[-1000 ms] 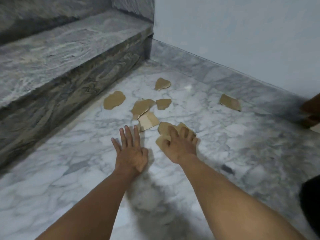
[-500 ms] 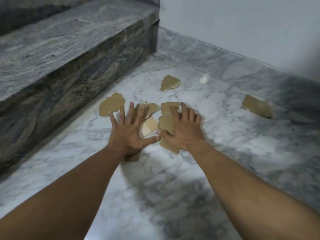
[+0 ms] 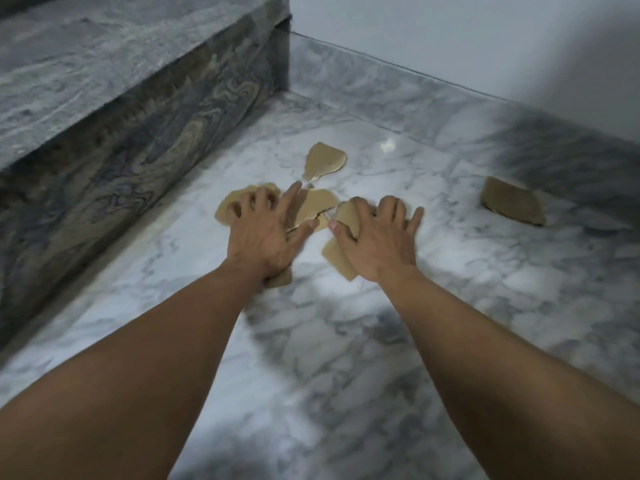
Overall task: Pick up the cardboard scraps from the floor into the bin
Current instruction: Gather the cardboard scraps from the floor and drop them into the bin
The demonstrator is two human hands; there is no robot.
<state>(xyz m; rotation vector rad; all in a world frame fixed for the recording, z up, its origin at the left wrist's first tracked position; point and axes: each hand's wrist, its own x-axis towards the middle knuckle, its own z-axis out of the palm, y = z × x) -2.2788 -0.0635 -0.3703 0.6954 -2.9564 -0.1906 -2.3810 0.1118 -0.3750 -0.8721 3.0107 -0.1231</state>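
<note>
Several brown cardboard scraps lie on the white marble floor [image 3: 346, 358]. My left hand [image 3: 266, 233] is spread with curled fingers over a scrap [image 3: 228, 206] near the step, and another piece peeks out under its wrist. My right hand [image 3: 377, 240] presses flat on a stack of scraps [image 3: 337, 259], thumb hooked on its edge. Between the hands lies one more scrap [image 3: 318, 204]. A loose scrap [image 3: 323, 161] rests farther away, and another [image 3: 512, 206] sits off to the right. No bin is in view.
A dark veined marble step [image 3: 138, 133] rises along the left. A marble skirting [image 3: 433, 98] and pale wall [image 3: 450, 36] close off the far side. A small white speck [image 3: 388, 145] lies on the floor near the skirting.
Both hands have slid forward over the scraps and drawn pieces together. The left fingers now curl over the scrap by the step. The camera has moved closer.
</note>
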